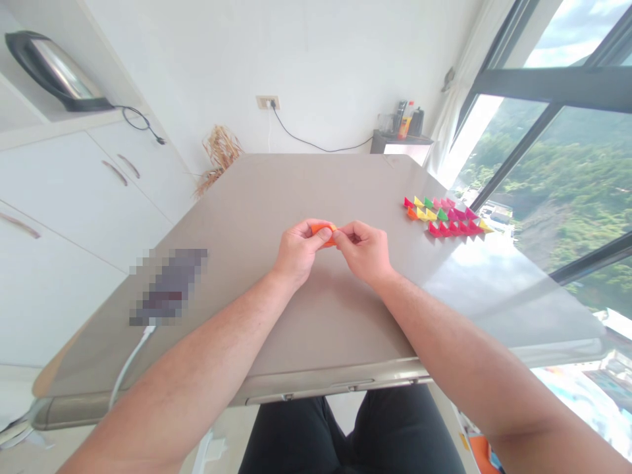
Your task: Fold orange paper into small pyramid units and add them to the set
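Observation:
Both hands meet over the middle of the table. Between them is a small piece of folded orange paper, partly hidden by the fingers. My left hand grips it with the thumb lying across its front. My right hand pinches its right end between thumb and fingertips. Over to the right stand rows of small folded paper pieces in red, pink, yellow, green and orange, apart from my hands.
The grey table has its front edge just above my lap. At left lies a blurred dark device with a white cable. A window borders the right side. A kettle sits on a left shelf.

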Motion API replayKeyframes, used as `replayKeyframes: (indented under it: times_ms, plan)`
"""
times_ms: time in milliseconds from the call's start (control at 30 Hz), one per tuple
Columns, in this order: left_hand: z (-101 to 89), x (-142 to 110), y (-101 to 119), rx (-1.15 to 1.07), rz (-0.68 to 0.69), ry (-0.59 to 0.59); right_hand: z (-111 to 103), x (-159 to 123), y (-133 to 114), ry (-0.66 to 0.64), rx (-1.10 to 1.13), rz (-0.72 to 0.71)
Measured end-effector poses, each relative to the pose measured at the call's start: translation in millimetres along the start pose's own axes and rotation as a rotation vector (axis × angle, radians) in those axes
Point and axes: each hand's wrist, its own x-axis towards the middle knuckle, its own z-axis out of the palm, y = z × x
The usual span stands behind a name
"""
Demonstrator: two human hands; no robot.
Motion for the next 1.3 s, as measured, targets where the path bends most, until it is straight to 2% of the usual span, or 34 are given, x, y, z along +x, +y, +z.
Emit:
replayKeyframes:
  times_ms: [200,300,633,833,1000,1300]
  plan:
    - [-2.2,2.9,-1.4,0.040,0.081,0.061,2.4,-0.1,0.5,0.100,-0.010,-0.141]
    - [-2.9,3.2,-1.5,0.107,0.118,0.067,2.0,0.1,0.4,0.100,-0.025,-0.190]
    - [-6.9,2.7,-2.6,0.235,0.182,0.069,0.9,0.0,0.3,0.038,-0.015,-0.119]
    - [-7.4,3.0,-2.5,0.246,0.160,0.075,0.3,-1.0,0.9,0.009,-0.004,-0.117]
    - [-5.8,2.3,-0.5,0.228,0.134,0.079,-0.4,-0.1,-0.6,-0.015,0.001,-0.061]
    - [-3.6,1.7,0.8,0.152,0.072,0.093,-0.1,0.8,-0.4,-0.003,-0.017,-0.049]
